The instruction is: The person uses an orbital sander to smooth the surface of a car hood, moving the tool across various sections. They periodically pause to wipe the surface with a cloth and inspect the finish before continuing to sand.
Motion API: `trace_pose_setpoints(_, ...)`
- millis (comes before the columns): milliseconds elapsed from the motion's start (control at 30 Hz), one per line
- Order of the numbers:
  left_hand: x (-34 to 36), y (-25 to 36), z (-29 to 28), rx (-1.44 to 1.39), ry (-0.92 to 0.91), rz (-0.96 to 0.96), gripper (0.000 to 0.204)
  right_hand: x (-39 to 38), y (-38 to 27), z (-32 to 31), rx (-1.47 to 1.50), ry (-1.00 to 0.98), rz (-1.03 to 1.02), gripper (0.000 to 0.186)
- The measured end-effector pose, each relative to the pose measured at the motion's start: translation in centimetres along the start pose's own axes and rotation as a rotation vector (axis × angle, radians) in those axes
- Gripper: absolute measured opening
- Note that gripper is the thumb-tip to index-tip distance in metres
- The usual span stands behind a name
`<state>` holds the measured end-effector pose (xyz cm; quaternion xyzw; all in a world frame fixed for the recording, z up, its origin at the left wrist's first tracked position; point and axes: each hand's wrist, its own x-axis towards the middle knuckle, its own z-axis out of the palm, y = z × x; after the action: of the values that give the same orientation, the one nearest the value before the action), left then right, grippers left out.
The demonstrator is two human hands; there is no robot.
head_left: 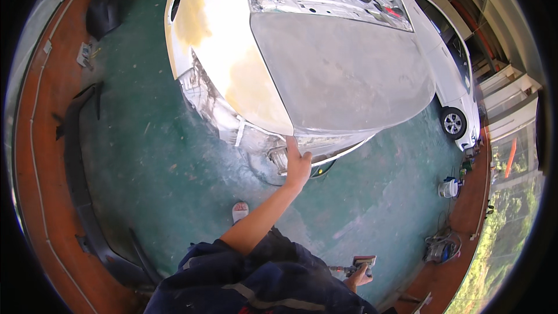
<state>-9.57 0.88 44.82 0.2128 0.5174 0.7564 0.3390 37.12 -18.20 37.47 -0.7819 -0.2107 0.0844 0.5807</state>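
In front of me stands a car body with a sanded grey trunk lid (343, 75) and a white rear quarter panel (238, 52) patched with yellowish filler. My left hand (298, 164) reaches to the rear corner, where panel and lid meet. Its fingertips touch the edge there; the fingers stretch forward with the thumb apart, and it holds nothing. Low on the right, my right hand (361, 277) is closed around a power sander (356, 265) with a flat rectangular pad, held away from the car. My body hides part of that forearm.
A black bumper (81, 192) lies along the left side. A second white car (447, 58) is parked at the right. By the right wall are a white bucket (448, 188) and a vacuum-like machine (442, 248). Pale dust covers the green floor (192, 174) below the car.
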Motion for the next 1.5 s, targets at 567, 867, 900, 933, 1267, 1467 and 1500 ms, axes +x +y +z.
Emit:
trace_pose_setpoints(567,5.3,-0.6,-3.1,1.085,0.277,0.842,0.074,0.7,1.2,2.9,0.084,-0.009,0.029,0.056)
trace_pose_setpoints(867,-4.7,-3.3,5.1,0.985,-0.443,0.736,0.069,7.5,1.2,7.0,0.098,-0.143,0.120,0.054)
trace_pose_setpoints(900,-5.1,-2.3,5.8,0.886,-0.178,0.683,0.070,8.6,1.6,7.3,0.053,-0.139,0.115,0.054)
trace_pose_setpoints(933,-4.2,-1.6,6.4,0.791,0.053,0.617,0.071,9.8,1.8,8.2,0.044,-0.146,0.115,0.054)
trace_pose_setpoints(1267,-3.1,-9.3,14.4,1.427,-0.212,0.262,0.072,26.6,4.1,12.8,0.083,-0.303,0.182,0.052)
trace_pose_setpoints(1467,-6.2,-5.6,21.1,1.282,-0.026,0.673,0.078,32.8,1.1,15.2,0.099,-0.452,0.023,0.055)
trace_pose_setpoints(1500,-5.5,-4.4,20.2,1.398,0.034,0.778,0.080,33.7,1.3,15.6,0.087,-0.478,-0.050,0.056)
